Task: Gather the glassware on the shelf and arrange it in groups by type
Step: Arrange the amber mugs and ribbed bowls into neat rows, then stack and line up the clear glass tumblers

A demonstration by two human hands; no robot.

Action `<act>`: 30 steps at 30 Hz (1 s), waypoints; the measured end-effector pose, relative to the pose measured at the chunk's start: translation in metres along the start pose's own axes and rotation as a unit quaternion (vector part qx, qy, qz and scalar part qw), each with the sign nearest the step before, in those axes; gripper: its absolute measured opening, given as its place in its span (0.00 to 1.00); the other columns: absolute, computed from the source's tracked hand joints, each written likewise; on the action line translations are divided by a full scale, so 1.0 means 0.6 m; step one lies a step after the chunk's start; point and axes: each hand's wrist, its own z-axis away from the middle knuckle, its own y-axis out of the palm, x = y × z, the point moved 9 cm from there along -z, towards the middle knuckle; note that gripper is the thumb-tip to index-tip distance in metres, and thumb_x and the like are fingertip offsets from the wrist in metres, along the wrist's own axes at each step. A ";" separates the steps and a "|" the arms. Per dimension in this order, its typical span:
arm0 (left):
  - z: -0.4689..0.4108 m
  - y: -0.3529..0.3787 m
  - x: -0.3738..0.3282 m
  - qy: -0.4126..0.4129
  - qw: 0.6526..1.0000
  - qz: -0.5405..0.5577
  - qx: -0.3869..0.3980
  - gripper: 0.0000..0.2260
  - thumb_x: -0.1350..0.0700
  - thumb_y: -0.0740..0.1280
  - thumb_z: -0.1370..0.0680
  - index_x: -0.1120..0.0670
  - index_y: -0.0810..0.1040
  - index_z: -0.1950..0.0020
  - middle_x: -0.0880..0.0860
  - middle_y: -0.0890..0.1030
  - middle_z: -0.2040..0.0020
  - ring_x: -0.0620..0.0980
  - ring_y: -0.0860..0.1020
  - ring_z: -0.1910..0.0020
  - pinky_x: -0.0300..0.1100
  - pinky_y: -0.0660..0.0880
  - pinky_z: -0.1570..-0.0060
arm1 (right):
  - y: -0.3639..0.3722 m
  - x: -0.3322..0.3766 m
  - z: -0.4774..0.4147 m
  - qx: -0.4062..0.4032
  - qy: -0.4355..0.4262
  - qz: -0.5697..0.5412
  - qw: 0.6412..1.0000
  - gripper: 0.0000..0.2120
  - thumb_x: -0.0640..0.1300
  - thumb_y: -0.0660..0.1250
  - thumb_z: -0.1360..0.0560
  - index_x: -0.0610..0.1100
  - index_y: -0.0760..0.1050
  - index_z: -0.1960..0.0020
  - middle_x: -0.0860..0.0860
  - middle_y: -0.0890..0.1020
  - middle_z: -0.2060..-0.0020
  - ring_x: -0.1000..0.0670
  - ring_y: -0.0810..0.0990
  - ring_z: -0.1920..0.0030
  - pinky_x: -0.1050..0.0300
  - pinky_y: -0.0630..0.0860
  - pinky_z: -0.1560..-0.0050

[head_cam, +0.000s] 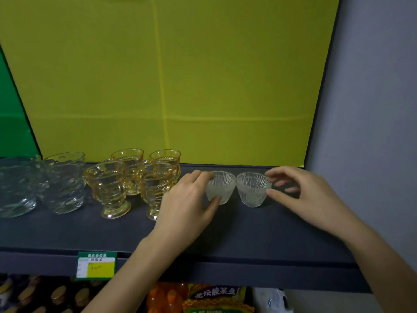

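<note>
Amber goblets (133, 177) beside the gripped cups (252, 188)

A dull yellow panel (225, 75) backs the dark grey shelf (259, 233), with a green panel (11, 123) beside it on the left and a plain grey wall (372, 109) on the right. A green price tag (96, 265) hangs on the shelf's front edge. Below it sit bright food packets (214, 299). The light is dim and even.
</note>
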 end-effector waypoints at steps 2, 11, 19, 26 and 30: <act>0.014 -0.035 -0.003 0.003 0.998 -0.037 -0.041 0.11 0.47 0.62 0.27 0.51 0.77 0.51 0.47 0.80 0.57 0.49 0.79 0.57 0.42 0.73 0.67 | 0.002 0.027 0.008 0.004 -0.030 0.011 0.999 0.08 0.47 0.68 0.29 0.56 0.78 0.50 0.62 0.82 0.56 0.61 0.80 0.52 0.58 0.78 0.50; 0.095 -0.148 0.100 -0.058 0.988 -0.129 -0.069 0.08 0.49 0.62 0.27 0.51 0.77 0.60 0.47 0.79 0.64 0.49 0.78 0.62 0.42 0.71 0.74 | 0.114 0.153 0.026 0.109 -0.121 0.043 0.986 0.10 0.56 0.63 0.27 0.59 0.76 0.47 0.68 0.78 0.54 0.66 0.75 0.48 0.63 0.75 0.48; 0.189 -0.257 0.259 -0.130 0.978 -0.149 -0.060 0.14 0.43 0.57 0.29 0.49 0.77 0.59 0.46 0.79 0.64 0.52 0.79 0.62 0.42 0.71 0.73 | 0.233 0.307 0.026 0.135 -0.171 0.024 0.976 0.10 0.57 0.63 0.27 0.59 0.75 0.47 0.66 0.78 0.52 0.63 0.76 0.49 0.56 0.75 0.48; 0.254 -0.343 0.405 -0.128 0.979 -0.146 -0.054 0.15 0.43 0.57 0.30 0.50 0.78 0.58 0.45 0.77 0.63 0.51 0.79 0.62 0.41 0.70 0.70 | 0.339 0.452 -0.003 0.113 -0.182 0.001 0.977 0.08 0.51 0.67 0.28 0.54 0.78 0.49 0.59 0.81 0.53 0.59 0.78 0.52 0.56 0.75 0.48; 0.263 -0.375 0.460 -0.134 0.981 -0.123 -0.065 0.14 0.43 0.60 0.30 0.51 0.78 0.58 0.44 0.77 0.62 0.48 0.77 0.63 0.40 0.70 0.68 | 0.368 0.505 -0.037 0.103 -0.182 0.000 0.978 0.07 0.49 0.67 0.28 0.52 0.79 0.50 0.57 0.82 0.54 0.60 0.78 0.56 0.63 0.74 0.51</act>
